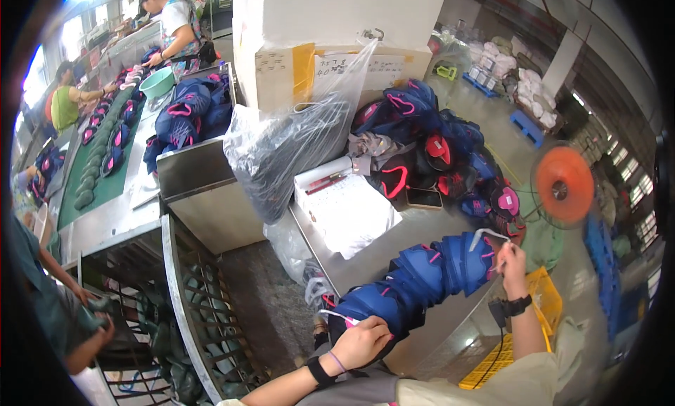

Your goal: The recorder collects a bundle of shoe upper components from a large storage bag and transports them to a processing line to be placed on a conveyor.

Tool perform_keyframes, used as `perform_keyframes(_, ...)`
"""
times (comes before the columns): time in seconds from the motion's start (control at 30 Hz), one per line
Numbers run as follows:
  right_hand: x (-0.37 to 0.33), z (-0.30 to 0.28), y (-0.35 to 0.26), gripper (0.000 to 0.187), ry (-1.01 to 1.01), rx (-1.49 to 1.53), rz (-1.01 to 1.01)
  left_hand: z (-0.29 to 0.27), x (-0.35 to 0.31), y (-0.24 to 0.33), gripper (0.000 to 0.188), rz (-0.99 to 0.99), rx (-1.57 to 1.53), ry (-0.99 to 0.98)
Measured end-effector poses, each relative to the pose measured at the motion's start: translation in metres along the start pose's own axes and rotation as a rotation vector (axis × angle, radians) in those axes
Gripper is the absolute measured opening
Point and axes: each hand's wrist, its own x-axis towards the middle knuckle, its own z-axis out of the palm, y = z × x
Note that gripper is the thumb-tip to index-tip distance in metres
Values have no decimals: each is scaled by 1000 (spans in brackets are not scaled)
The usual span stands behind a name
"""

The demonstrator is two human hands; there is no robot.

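A long row of blue shoe uppers [422, 271] with pink trim, nested into one another, lies across the near edge of the metal table. At its right end a white cord [486, 232] loops out, and my right hand [510, 260] is closed on it. My left hand [361, 343] is closed at the row's left end, where another stretch of white cord [337, 314] runs into the fingers. Its fingertips rest against the uppers. How the cord passes through the row is hidden. Both wrists wear black bands.
Paper sheets [358, 213], a phone [425, 198] and a heap of dark shoe uppers [415, 111] cover the table's far part. A plastic bag [281, 153] hangs left. An orange fan [562, 186] and yellow crate [545, 300] stand right. A rack [184, 300] and co-workers are left.
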Motion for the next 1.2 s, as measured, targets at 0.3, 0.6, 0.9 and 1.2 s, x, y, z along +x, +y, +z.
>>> perform_keyframes(0.3, -45, 35, 35, 10, -106, -906, -519, 61, -24, -15, 9, 83, -91, -1)
perform_keyframes(0.6, -41, 50, 68, 7, -39, -573, -473, 58, -1, -16, 9, -22, -83, 61)
perform_keyframes(0.9, -44, 35, 32, 23, -155, 42, 161, 66, -3, -17, 13, -21, -42, 236)
perform_keyframes(1.2, -98, 83, 17, 14, -541, -588, -503, 74, -5, -13, 28, -174, -145, 134)
